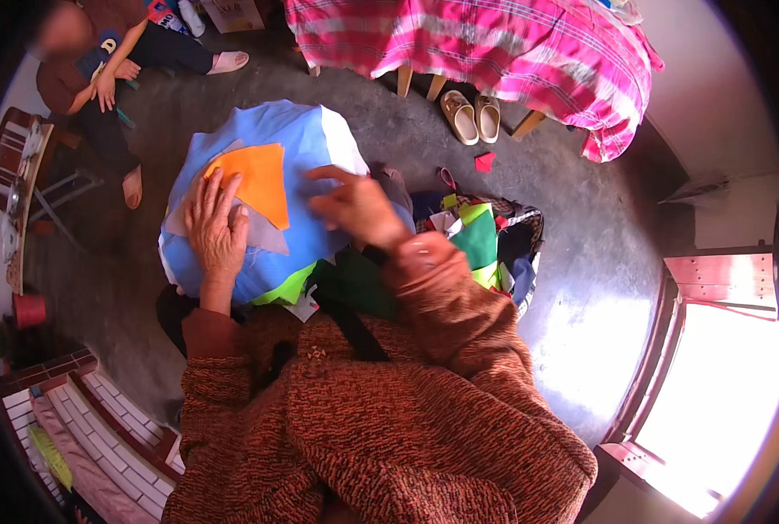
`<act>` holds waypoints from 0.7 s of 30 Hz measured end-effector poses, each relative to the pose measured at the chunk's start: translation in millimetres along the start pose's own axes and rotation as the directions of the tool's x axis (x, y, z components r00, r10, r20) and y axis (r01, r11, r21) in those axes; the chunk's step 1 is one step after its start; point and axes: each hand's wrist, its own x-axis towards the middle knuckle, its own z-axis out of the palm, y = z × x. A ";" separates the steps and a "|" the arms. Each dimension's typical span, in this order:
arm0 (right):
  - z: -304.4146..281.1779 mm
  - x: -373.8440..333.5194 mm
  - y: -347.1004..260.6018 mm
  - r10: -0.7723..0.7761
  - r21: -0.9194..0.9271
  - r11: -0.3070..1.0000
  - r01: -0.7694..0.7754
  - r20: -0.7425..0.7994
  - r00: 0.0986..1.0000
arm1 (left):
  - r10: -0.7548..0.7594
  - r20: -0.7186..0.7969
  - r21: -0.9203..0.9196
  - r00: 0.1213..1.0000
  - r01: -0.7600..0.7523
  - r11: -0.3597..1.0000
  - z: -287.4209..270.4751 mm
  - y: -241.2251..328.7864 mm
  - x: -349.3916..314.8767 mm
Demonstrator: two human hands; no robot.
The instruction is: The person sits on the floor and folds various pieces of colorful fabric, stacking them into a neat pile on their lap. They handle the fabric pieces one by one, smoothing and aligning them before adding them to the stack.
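Note:
A wide blue cloth [271, 131] with a white border is spread in front of me. On it lies an orange cloth piece [265, 179] over a grey cloth piece [265, 236]. My left hand [217, 223] rests flat across both pieces, its fingers spread and the fingertips at the orange edge. To the right, my right hand [359, 205] is over the blue cloth, slightly blurred, with the index finger stretched out and apart from the others; I see nothing in it. Bright green cloth [286, 286] shows below the blue cloth.
A bag of cloth scraps [477, 240] stands to my right. A pair of shoes [472, 118] and a red scrap [484, 162] lie on the floor near a pink checked cover [494, 52]. Another person [101, 74] sits at the far left, beside a small table [31, 201].

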 end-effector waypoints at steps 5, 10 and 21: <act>-123.9 -58.2 108.9 0.113 0.027 0.993 -0.112 -0.448 0.887 | 0.010 -0.001 -0.011 1.000 -0.010 1.000 3.4 0.0 1.7; -214.8 -144.7 271.8 0.314 -0.040 0.823 -0.566 -0.799 0.513 | -0.001 0.037 -0.030 0.999 0.002 1.000 0.1 4.6 6.0; -236.6 -134.0 376.9 0.229 -0.432 0.559 -0.707 -0.740 0.633 | -0.001 0.072 -0.057 0.997 0.006 0.998 -6.1 11.2 11.7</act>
